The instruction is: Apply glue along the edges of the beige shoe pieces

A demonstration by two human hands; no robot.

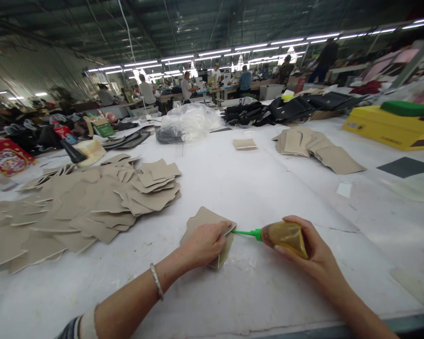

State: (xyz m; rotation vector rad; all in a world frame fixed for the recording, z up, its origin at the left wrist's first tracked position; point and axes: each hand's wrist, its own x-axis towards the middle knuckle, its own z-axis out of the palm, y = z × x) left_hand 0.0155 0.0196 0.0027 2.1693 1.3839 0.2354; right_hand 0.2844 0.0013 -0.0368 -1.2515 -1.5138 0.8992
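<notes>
left hand (205, 242) closed down on a folded tan piece (201, 219), pinning it to the desk (254, 188) at 6 o'clock, by the near edge. right hand (314, 254) wrapped around an amber squeeze bottle (284, 237); its green nozzle (247, 232) meets the piece's 3 o'clock edge.

risk, judged: a hard squeeze could flood liquid onto desk or left fingertips; a light pin could let the piece slide.

loose tan stack (92, 202) at 9 o'clock, well apart.

writing: yellow box (385, 125) at 2 o'clock carries print, too small to read; no label visible on the bottle.
</notes>
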